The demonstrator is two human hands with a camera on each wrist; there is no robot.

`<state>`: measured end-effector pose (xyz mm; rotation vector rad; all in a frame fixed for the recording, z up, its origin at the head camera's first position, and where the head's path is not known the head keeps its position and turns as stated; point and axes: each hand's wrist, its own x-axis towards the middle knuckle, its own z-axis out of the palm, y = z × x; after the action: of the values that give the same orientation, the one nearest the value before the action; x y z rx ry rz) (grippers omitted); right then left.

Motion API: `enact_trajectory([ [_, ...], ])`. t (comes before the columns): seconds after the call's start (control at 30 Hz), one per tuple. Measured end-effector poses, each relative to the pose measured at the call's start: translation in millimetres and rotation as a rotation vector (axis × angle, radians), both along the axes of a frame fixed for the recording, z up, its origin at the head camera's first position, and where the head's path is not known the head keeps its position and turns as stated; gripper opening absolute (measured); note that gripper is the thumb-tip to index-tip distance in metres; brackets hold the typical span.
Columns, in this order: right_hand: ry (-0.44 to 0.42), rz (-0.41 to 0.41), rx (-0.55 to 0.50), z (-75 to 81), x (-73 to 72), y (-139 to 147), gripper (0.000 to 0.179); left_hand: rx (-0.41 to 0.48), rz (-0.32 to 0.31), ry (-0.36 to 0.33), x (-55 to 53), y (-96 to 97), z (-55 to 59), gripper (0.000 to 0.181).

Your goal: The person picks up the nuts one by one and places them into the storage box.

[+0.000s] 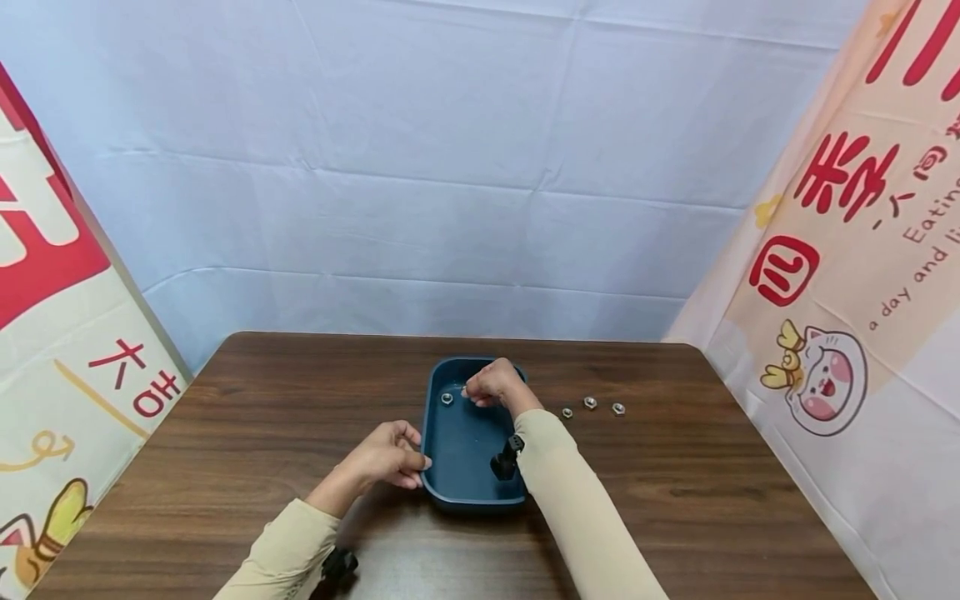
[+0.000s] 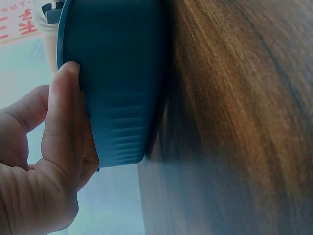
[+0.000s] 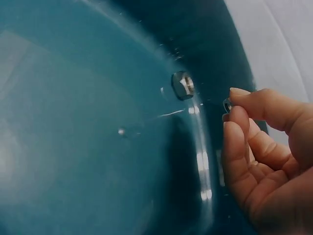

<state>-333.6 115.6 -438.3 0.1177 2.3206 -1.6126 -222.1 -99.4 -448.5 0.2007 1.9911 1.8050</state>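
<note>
A deep blue plastic tray (image 1: 472, 504) stands on the table. My left hand (image 1: 390, 454) holds its left rim, thumb at the edge and fingers along the outer wall. The tray's ribbed side (image 2: 124, 122) fills the middle of the left wrist view. Above the tray's far part, my right hand (image 1: 495, 383) pinches a small metal nut (image 3: 227, 105) between thumb and fingertips. Another hex nut (image 1: 447, 399) lies inside the tray, near the far left; in the right wrist view this nut (image 3: 183, 85) sits close to the fingertips.
Right of the tray, three loose nuts lie on the wooden table: a small nut (image 1: 567, 412), a larger nut (image 1: 590, 402) and an outer nut (image 1: 618, 409). Black wrist cameras sit on both sleeves. A pale cloth (image 1: 450, 167) hangs behind the table, with printed banners (image 1: 817, 250) at both sides.
</note>
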Motion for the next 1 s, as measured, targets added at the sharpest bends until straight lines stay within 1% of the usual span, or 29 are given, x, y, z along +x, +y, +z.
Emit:
enact_trajectory([
  [0.2, -0.019, -0.016, 0.042, -7.3, 1.6, -0.9, 0.005, -0.009, -0.008, 0.009, 0.8, 1.1, 1.5, 0.036],
  [0.37, 0.001, -0.026, 0.083, -11.1, -0.4, -2.6, 0.007, -0.009, -0.008, 0.009, 1.0, 0.1, 2.8, 0.035],
  [0.47, 0.011, -0.012, 0.154, -12.6, -1.8, -3.3, 0.009, -0.008, -0.009, 0.009, 1.3, -0.8, 2.8, 0.036],
  [0.6, 0.004, 0.007, 0.254, -14.1, -3.4, -2.3, 0.008, -0.008, -0.012, 0.004, 0.9, -1.1, 1.9, 0.037],
  [0.67, -0.005, 0.002, 0.28, -14.4, -4.2, -1.6, 0.006, -0.009, -0.013, 0.003, 0.7, -1.0, 1.3, 0.038],
  [0.83, -0.03, -0.014, 0.269, -13.8, -5.3, 0.1, 0.006, -0.01, -0.013, 0.003, 0.2, -0.6, 0.5, 0.038],
  [0.93, -0.036, -0.01, 0.249, -11.6, -4.7, 0.4, 0.006, -0.008, -0.012, 0.003, -0.3, -0.5, 0.0, 0.038],
  [1.0, -0.029, 0.002, 0.254, -8.8, -3.2, 0.6, 0.006, -0.007, -0.011, 0.004, -0.8, -0.4, -0.4, 0.037],
])
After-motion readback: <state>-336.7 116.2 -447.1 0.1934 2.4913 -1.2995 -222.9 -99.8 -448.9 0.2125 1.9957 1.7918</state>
